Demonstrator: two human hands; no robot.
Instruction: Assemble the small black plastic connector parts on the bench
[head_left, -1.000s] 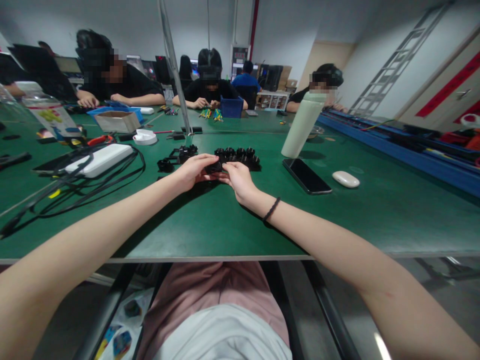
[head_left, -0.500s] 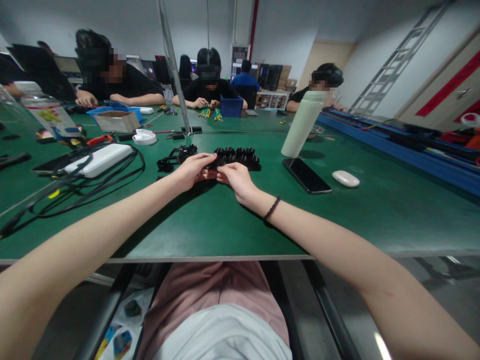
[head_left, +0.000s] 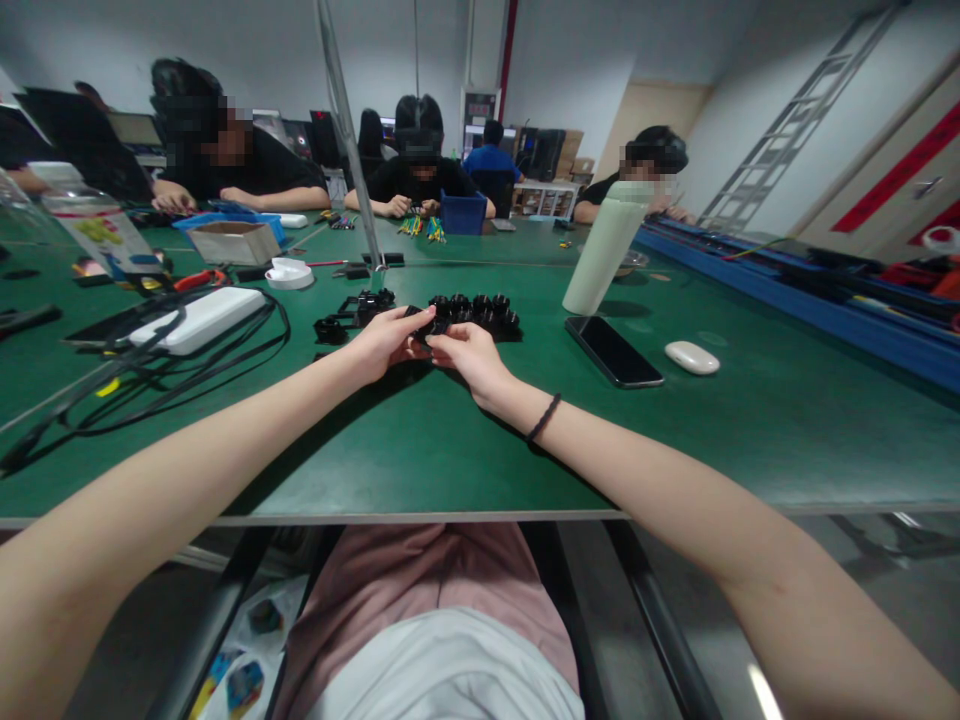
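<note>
My left hand [head_left: 382, 342] and my right hand [head_left: 472, 358] meet over the green table [head_left: 420, 450], fingers pinched together on a small black part [head_left: 421, 328] between them. Just beyond the fingertips lies a cluster of black round parts [head_left: 480, 312] in rows. More loose black parts [head_left: 352, 312] sit to the left of my left hand. A dark band circles my right wrist.
A black phone [head_left: 613, 352] and a white oval case [head_left: 691, 357] lie to the right, behind them a tall pale bottle [head_left: 606, 248]. Left are a white box with black cables [head_left: 196, 322] and a white dish [head_left: 289, 273]. A metal pole [head_left: 349, 140] rises mid-table. Other people work at the far side.
Both hands stayed in place; the fingers shifted slightly and the small black part now shows raised a little between them.
</note>
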